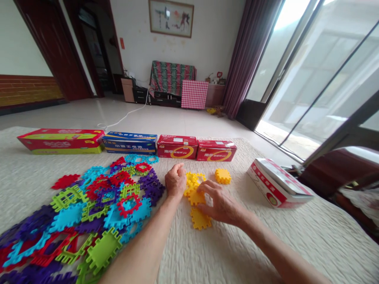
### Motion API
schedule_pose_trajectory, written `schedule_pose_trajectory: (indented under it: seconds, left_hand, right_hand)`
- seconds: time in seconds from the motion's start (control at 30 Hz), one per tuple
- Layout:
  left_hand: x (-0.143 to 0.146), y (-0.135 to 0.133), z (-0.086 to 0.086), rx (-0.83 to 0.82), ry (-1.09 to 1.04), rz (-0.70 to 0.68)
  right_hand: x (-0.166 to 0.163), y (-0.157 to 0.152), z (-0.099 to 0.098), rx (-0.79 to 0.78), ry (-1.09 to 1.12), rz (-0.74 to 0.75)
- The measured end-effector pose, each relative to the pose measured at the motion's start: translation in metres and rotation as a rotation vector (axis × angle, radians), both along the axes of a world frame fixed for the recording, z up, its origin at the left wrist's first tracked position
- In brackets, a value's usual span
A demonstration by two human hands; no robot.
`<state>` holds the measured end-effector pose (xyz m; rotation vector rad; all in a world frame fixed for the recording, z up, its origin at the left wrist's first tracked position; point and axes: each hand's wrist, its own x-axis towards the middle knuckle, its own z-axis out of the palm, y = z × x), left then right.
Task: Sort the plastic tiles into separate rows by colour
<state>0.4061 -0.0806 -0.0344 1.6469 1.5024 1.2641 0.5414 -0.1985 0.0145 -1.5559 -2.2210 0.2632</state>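
Observation:
My left hand (175, 181) is curled into a loose fist, resting on the cloth beside a small cluster of yellow toothed tiles (194, 180). What its fingers hold is hidden. My right hand (219, 203) lies over the same cluster with its fingers pinching a yellow tile (196, 196). Another yellow tile (200, 219) lies under my right palm's near edge. One more yellow tile (222, 176) sits apart, farther right. A big heap of multicoloured tiles (97, 205) in blue, purple, red and green spreads to the left.
A cream quilted cloth (231, 252) covers the surface. Along its far edge stand a long red box (60, 141), a blue box (129, 142) and two red boxes (196, 148). Another red-and-white box (276, 182) lies at the right, near sliding glass doors.

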Motion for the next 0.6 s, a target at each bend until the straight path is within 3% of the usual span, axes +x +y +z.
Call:
schedule_pose_trajectory:
  seconds: [0.27, 0.33, 0.47, 0.6]
  left_hand:
    - [0.0, 0.001, -0.001, -0.02, 0.0, -0.009]
    - [-0.001, 0.001, -0.001, -0.021, 0.005, -0.009]
    - [-0.001, 0.001, -0.001, -0.007, 0.015, -0.009]
    - [-0.001, 0.0, -0.001, 0.006, 0.017, -0.012]
  right_hand:
    - [0.056, -0.008, 0.029, -0.223, 0.02, -0.089]
    - [0.066, -0.006, 0.031, -0.135, 0.05, -0.125]
    - [0.081, 0.006, 0.018, 0.195, 0.096, -0.287]
    - [0.091, 0.015, -0.003, 0.271, 0.08, -0.389]
